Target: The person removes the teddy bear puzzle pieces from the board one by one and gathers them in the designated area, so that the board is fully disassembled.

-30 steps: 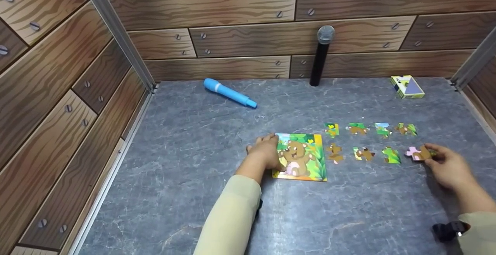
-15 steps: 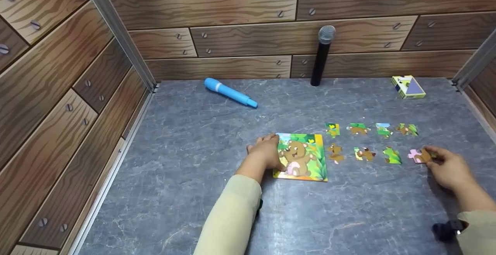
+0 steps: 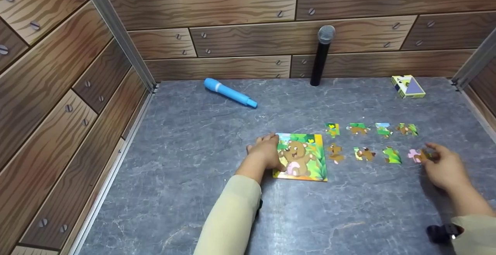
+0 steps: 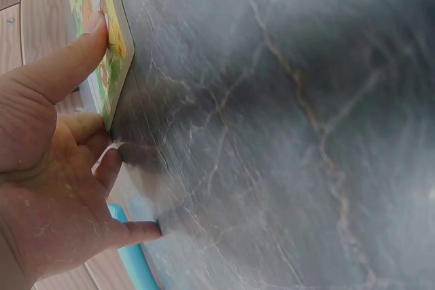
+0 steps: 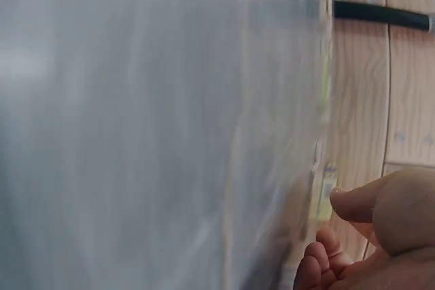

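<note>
In the head view my left hand [image 3: 265, 152] holds the left side of a square bear picture board [image 3: 304, 158]. Its thumb lies on the printed face, and the index finger meets the board's edge in the left wrist view. Over at the right, my right hand [image 3: 445, 166] is at a pink-and-brown jigsaw piece [image 3: 415, 155] on the table. Thumb and index finger stand apart around that piece, partly covering it. A green jigsaw piece [image 3: 392, 155] and a brown bear jigsaw piece [image 3: 364, 154] lie to its left in the same row.
More jigsaw pieces form a back row, among them a sky-blue piece [image 3: 383, 129]. Behind stand a black microphone [image 3: 319, 63] and a small yellow card box [image 3: 408, 87]. A blue microphone-shaped stick [image 3: 230, 93] lies at back left. Wood-print walls [image 3: 232, 42] enclose the table.
The fingers of my right hand have parted from the pink-and-brown piece, the thumb shifting slightly left over it. That piece moved slightly right earlier. My left hand and the board stay put.
</note>
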A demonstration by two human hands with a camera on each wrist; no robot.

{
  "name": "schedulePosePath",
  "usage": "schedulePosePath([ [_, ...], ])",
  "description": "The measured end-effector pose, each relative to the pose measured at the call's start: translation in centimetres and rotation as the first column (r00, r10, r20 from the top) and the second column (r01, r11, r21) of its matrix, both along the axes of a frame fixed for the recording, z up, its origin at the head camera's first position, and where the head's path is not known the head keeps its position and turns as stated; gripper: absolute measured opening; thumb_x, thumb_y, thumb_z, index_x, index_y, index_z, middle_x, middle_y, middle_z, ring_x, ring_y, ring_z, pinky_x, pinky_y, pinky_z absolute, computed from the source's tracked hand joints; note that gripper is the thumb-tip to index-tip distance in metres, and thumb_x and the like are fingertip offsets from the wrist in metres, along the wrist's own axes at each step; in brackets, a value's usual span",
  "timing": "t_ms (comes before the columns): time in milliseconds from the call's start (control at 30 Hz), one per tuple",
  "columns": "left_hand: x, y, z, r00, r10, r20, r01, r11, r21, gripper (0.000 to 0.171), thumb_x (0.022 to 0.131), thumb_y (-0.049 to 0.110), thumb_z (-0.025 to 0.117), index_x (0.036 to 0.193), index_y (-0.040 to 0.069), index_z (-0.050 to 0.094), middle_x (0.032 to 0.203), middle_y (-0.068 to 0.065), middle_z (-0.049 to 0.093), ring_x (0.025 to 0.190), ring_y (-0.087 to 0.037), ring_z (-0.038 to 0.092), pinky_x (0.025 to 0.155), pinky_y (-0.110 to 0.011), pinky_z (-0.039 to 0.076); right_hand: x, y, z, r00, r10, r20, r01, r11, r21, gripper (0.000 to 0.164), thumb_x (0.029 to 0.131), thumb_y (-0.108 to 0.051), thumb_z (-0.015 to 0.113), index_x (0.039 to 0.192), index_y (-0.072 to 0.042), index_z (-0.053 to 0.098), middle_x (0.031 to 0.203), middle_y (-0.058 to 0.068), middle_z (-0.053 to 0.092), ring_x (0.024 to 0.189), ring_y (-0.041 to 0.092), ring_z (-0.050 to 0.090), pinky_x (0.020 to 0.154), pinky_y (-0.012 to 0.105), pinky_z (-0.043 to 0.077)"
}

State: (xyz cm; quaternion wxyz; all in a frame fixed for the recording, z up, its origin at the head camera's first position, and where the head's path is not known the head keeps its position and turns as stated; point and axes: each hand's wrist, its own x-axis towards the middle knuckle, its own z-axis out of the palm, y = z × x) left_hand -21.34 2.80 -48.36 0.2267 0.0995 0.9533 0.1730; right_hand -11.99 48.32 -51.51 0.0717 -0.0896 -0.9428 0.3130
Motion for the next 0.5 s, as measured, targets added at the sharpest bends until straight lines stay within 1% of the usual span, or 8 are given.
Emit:
schedulePosePath([
  [67,0.0,0.0,-0.1,1.000,-0.002,-0.002,0.002,1.000,0.001,0.107,0.082,0.039,0.093,0.168,0.020,0.033,0.175,0.002,0.025,0.159,-0.028,0.022,0.123,-0.065,0.019,-0.1,-1.0,0.3,0.999,0.011,-0.043,-0.012,1.000,-0.007,0.049,0.099,0.005,0.059,0.142,0.023,0.045,0.121,0.052,0.055,0.111,0.065,0.058,0.075,0.018,0.048],
  [133,0.0,-0.1,-0.1,1.000,-0.003,-0.002,0.003,1.000,0.003,0.107,0.082,0.039,0.093,0.168,0.020,0.033,0.175,0.003,0.024,0.160,-0.028,0.021,0.123,-0.065,0.019,-0.3,-2.1,0.5,0.996,0.028,-0.087,-0.030,0.999,-0.019,0.048,0.098,0.005,0.061,0.141,0.021,0.047,0.118,0.050,0.057,0.109,0.064,0.060,0.068,0.009,0.036],
  [167,0.0,-0.1,-0.1,1.000,-0.003,-0.001,0.003,1.000,0.004,0.107,0.082,0.039,0.093,0.168,0.020,0.033,0.175,0.003,0.024,0.160,-0.028,0.021,0.123,-0.065,0.019,-0.3,-2.8,0.7,0.995,0.032,-0.098,-0.035,0.999,-0.028,0.048,0.099,0.005,0.062,0.142,0.020,0.048,0.118,0.049,0.056,0.109,0.064,0.060,0.072,0.012,0.039],
  [233,0.0,-0.1,-0.1,1.000,-0.001,0.001,0.001,1.000,0.005,0.107,0.082,0.039,0.093,0.168,0.021,0.033,0.175,0.003,0.024,0.160,-0.028,0.020,0.123,-0.065,0.018,-0.4,-4.3,1.0,0.992,0.040,-0.118,-0.043,0.999,-0.026,0.048,0.099,0.003,0.063,0.142,0.018,0.049,0.117,0.046,0.055,0.106,0.060,0.059,0.077,0.025,0.044],
  [300,0.0,-0.1,-0.1,1.000,0.000,0.002,0.000,1.000,0.008,0.107,0.082,0.038,0.093,0.168,0.020,0.033,0.175,0.003,0.023,0.160,-0.029,0.020,0.123,-0.066,0.018,-0.5,-5.8,1.4,0.991,0.049,-0.122,-0.055,0.998,-0.041,0.049,0.099,0.003,0.064,0.144,0.016,0.049,0.119,0.044,0.053,0.106,0.060,0.057,0.082,0.044,0.050],
  [367,-0.1,-0.1,-0.1,1.000,0.001,-0.001,-0.001,1.000,0.007,0.107,0.082,0.038,0.094,0.168,0.020,0.033,0.175,0.003,0.024,0.160,-0.029,0.021,0.123,-0.066,0.019,-0.7,-7.4,1.7,0.990,0.064,-0.124,-0.070,0.996,-0.049,0.050,0.099,0.001,0.066,0.145,0.014,0.050,0.121,0.041,0.052,0.107,0.057,0.055,0.084,0.060,0.048],
  [467,-0.1,0.0,-0.1,1.000,0.002,-0.003,-0.002,1.000,0.006,0.107,0.081,0.039,0.094,0.168,0.021,0.033,0.175,0.003,0.024,0.160,-0.029,0.021,0.123,-0.065,0.019,-0.7,-9.8,2.2,0.988,0.103,-0.113,-0.112,0.991,-0.078,0.053,0.099,-0.001,0.068,0.148,0.010,0.050,0.125,0.039,0.051,0.111,0.059,0.054,0.087,0.068,0.048],
  [500,-0.1,0.0,-0.1,1.000,0.002,-0.003,-0.002,1.000,0.006,0.108,0.081,0.039,0.094,0.168,0.021,0.033,0.175,0.003,0.024,0.160,-0.029,0.021,0.123,-0.065,0.019,-0.8,-10.6,2.4,0.986,0.114,-0.120,-0.125,0.989,-0.083,0.054,0.099,-0.003,0.070,0.147,0.009,0.051,0.125,0.038,0.052,0.111,0.058,0.055,0.087,0.067,0.048],
])
